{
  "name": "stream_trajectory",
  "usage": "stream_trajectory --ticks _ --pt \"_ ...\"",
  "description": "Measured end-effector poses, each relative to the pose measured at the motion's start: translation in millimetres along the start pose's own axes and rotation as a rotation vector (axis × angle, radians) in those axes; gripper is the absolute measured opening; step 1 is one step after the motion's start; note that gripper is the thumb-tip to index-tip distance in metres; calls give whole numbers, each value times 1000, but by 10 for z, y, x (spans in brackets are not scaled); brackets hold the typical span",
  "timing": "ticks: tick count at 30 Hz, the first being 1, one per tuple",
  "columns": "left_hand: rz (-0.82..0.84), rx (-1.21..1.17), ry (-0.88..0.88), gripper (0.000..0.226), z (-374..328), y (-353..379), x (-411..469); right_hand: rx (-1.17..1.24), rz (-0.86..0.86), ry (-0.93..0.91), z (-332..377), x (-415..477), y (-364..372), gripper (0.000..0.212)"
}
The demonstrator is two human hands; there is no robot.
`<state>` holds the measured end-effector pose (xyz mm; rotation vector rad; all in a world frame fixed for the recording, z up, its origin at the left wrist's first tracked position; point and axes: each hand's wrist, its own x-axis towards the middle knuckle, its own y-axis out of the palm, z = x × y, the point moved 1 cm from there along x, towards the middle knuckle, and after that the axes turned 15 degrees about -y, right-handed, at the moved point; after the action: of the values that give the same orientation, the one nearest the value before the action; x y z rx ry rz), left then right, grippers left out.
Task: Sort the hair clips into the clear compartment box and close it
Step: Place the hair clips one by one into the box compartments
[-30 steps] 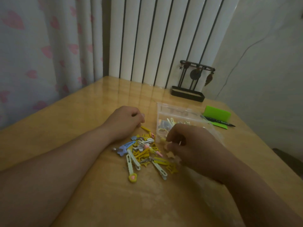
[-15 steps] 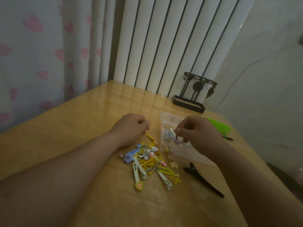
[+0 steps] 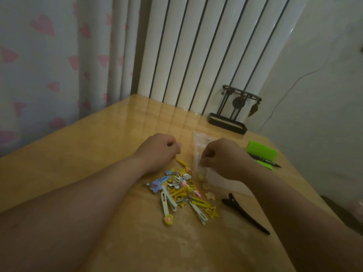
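Note:
A pile of several coloured hair clips (image 3: 177, 190) lies on the wooden table, mostly yellow, with a blue one and pale green ones. The clear compartment box (image 3: 200, 137) lies open just right of the pile, with a few small clips inside. My left hand (image 3: 159, 151) rests as a closed fist at the pile's far edge, its fingertips touching the end of a yellow clip (image 3: 181, 163). My right hand (image 3: 223, 158) hovers over the box with thumb and fingers pinched on a small clip that is mostly hidden. A long black clip (image 3: 244, 213) lies apart at the right.
A black metal ornament stand (image 3: 227, 122) stands at the table's back edge. A green card (image 3: 262, 152) with a black pen (image 3: 265, 162) lies at the right, near the table's right edge. Curtains and a white radiator are behind the table.
My right hand lifted from the pile's right side and moved back over the box, uncovering the black clip. The left hand stayed put. The camera tilted up.

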<state>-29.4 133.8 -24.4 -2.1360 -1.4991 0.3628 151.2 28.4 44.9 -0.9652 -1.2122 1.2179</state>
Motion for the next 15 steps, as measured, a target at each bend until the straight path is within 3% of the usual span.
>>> stream_trajectory --ticks 5,15 --pt "4 6 6 29 2 9 6 -80 63 8 -14 24 36 9" --pt "2 -3 4 29 -19 0 -11 -8 11 29 -46 33 127 14"
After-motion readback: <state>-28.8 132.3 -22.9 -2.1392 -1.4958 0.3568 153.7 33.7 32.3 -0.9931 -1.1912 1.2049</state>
